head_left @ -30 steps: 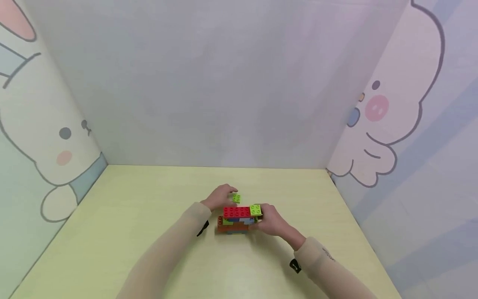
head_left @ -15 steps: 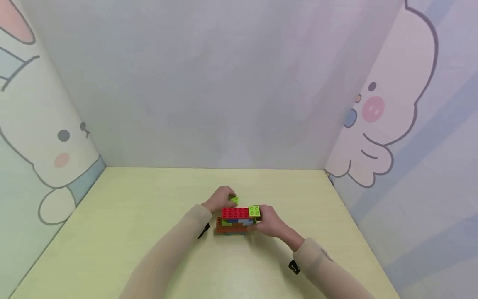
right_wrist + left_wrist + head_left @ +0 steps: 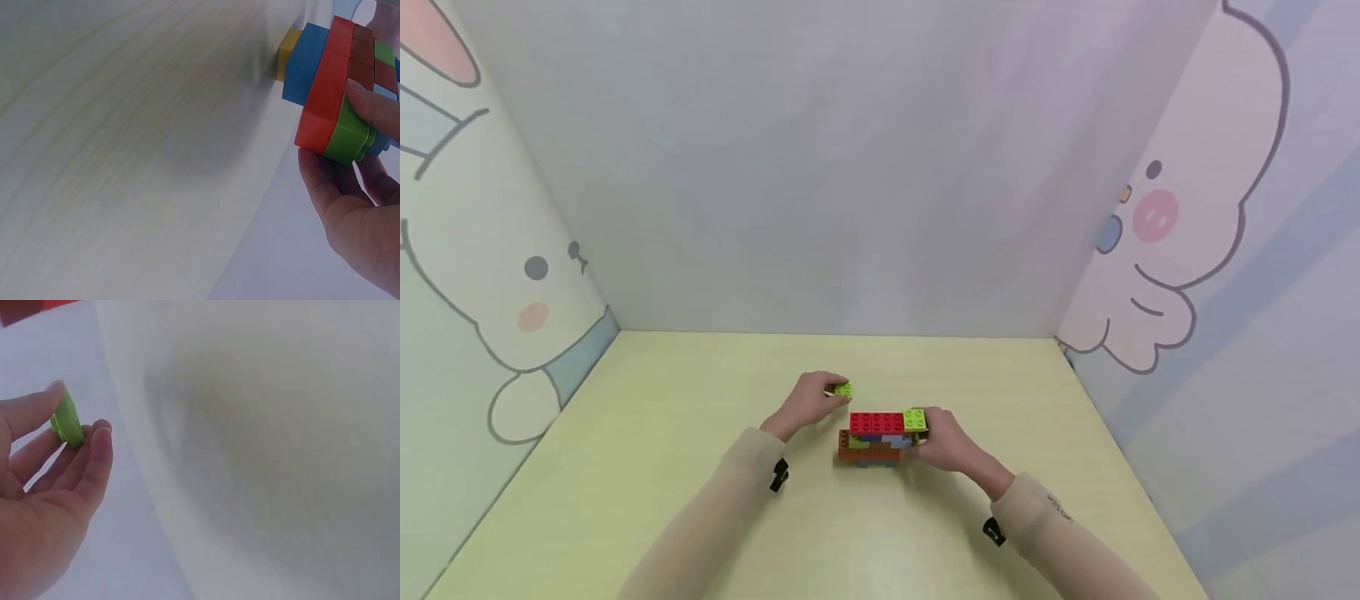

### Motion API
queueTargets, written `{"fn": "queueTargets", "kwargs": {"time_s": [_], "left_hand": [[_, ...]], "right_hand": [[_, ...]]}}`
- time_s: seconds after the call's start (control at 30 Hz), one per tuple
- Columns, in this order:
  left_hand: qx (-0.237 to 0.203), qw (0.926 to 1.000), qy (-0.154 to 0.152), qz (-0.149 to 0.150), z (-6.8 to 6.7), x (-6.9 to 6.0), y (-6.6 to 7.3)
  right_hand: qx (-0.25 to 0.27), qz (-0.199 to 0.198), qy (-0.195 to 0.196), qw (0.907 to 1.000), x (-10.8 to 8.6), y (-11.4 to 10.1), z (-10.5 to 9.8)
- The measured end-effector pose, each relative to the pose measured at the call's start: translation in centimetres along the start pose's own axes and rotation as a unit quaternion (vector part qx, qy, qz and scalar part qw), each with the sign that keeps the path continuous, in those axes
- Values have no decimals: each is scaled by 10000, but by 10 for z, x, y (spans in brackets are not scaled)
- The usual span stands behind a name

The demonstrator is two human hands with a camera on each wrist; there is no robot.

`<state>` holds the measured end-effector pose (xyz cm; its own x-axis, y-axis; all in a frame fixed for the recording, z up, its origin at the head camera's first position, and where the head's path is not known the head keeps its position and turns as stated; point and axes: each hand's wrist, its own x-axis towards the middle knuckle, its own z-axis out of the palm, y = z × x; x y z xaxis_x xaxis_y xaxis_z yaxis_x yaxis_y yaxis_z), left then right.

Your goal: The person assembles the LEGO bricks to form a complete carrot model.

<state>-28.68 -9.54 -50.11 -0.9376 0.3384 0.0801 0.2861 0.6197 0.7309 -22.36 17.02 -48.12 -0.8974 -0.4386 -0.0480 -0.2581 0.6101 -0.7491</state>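
Observation:
Between thumb and fingers, my left hand (image 3: 807, 401) pinches a small lime-green toy brick (image 3: 844, 390) with studs on top. It is apart from a built block of toy bricks (image 3: 876, 423), up and to the left of it. That block has a red row with a lime-green brick at its top right, and orange, blue and green bricks below. My right hand (image 3: 950, 442) grips the block's right end. In the right wrist view, the thumb lies against a green brick (image 3: 347, 134), and blue and yellow bricks show at the block's bottom.
The pale yellow table (image 3: 625, 467) carries the block and spreads out around both hands. A plain grey wall (image 3: 842, 167) rises behind it, and cartoon-printed walls (image 3: 1225, 400) stand at the sides.
My left hand has closed on the lime-green brick and carried it to the left, away from the block. My right hand and the block have stayed nearly in place.

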Motion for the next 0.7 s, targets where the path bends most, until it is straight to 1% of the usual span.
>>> {"fn": "queueTargets", "kwargs": {"time_s": [0.17, 0.33, 0.57, 0.7], "left_hand": [[-177, 9995, 119, 254, -11, -18, 9], [-337, 9985, 228, 368, -21, -32, 18], [-263, 9986, 174, 431, -29, -48, 30], [-258, 9972, 229, 660, -33, -57, 42]], "right_hand": [[-43, -51, 27, 10000, 0, 0, -2], [-77, -12, 53, 10000, 0, -1, -2], [-98, 18, 44, 9999, 0, -1, 0], [-64, 13, 23, 10000, 0, -2, 0]]}}
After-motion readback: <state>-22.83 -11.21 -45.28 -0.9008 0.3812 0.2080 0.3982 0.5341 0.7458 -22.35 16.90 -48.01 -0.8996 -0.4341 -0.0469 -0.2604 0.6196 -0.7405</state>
